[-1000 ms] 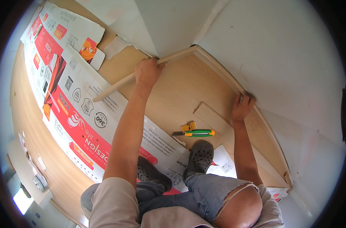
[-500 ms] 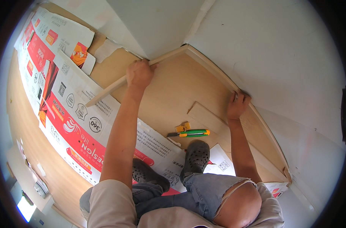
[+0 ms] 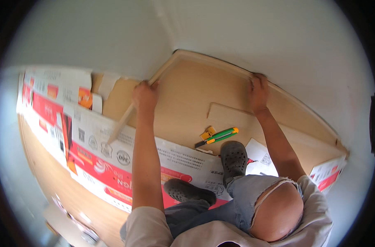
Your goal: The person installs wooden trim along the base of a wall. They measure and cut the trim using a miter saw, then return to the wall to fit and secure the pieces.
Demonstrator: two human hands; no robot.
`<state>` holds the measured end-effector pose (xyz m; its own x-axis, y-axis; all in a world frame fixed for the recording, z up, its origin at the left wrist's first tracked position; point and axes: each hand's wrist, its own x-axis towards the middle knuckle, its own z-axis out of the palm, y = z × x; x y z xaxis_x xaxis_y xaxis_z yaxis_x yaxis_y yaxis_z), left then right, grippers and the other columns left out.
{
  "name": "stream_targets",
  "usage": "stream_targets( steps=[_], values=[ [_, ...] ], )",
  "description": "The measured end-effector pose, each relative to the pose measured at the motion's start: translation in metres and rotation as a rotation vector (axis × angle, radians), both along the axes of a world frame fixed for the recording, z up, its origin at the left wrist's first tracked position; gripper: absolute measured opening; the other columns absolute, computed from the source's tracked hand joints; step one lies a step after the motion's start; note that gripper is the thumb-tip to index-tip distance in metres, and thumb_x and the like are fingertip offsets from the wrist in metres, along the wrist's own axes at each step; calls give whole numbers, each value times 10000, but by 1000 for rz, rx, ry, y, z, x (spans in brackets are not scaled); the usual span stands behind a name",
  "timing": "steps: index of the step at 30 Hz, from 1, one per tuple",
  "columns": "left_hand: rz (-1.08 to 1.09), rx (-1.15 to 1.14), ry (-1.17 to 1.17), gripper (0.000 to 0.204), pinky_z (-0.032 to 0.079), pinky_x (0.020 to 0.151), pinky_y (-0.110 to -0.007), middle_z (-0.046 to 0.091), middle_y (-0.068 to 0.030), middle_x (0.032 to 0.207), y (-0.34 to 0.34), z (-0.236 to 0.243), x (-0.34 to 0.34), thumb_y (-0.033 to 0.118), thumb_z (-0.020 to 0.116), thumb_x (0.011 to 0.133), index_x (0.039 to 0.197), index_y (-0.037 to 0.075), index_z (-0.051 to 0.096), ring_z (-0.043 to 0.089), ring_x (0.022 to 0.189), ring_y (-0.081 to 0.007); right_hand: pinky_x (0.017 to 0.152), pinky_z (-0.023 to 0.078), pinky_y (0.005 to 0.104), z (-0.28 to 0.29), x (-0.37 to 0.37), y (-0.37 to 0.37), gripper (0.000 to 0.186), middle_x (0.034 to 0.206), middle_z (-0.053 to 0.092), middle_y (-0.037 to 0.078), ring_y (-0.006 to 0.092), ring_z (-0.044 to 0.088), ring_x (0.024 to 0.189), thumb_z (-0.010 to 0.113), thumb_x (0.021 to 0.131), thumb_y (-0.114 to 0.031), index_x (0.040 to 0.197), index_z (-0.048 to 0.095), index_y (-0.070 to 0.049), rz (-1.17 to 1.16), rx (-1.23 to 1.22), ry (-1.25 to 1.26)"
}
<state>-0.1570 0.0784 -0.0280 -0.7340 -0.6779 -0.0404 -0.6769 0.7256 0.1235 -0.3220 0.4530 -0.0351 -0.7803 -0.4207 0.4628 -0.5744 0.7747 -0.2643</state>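
Note:
My left hand is closed around a narrow wooden strip, whose loose end reaches down over the printed cardboard. Its other end meets a longer wooden strip at the wall corner. My right hand grips that longer strip at the wall's foot, fingers curled over it. Both strips lie at the edges of a light wooden panel. Between my arms rest a green and yellow utility knife with its dark blade out, and a small yellow packet.
White and red printed cardboard covers the left and near part of the surface. A flat wooden piece lies near my right wrist. My dark clogs stand close to the knife. Pale walls rise behind the strips.
The view has turned and shifted, so the corner appears farther left. Both hands keep hold of their strips; the right hand appears nearer the corner. The knife and packet remain on the panel.

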Motion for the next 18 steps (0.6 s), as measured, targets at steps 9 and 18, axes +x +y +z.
stream_targets(
  steps=[9, 18],
  values=[
    [21, -46, -51, 588, 542, 716, -500, 705, -199, 841, -5, -9, -1, 602, 640, 877, 833, 18, 690, 690, 829, -388, 600, 485, 295, -18, 4, 168, 252, 946, 688, 66, 177, 677, 807, 580, 1023, -294, 977, 618, -49, -718, -976, -727],
    [-29, -88, -13, 575, 537, 706, -497, 699, -208, 832, -3, -8, 0, 586, 644, 878, 824, 15, 688, 682, 816, -393, 449, 303, 218, -2, -23, 207, 430, 979, 703, 71, 116, 690, 842, 520, 1035, -444, 1039, 608, -23, -580, -1050, -1078]
  ],
)
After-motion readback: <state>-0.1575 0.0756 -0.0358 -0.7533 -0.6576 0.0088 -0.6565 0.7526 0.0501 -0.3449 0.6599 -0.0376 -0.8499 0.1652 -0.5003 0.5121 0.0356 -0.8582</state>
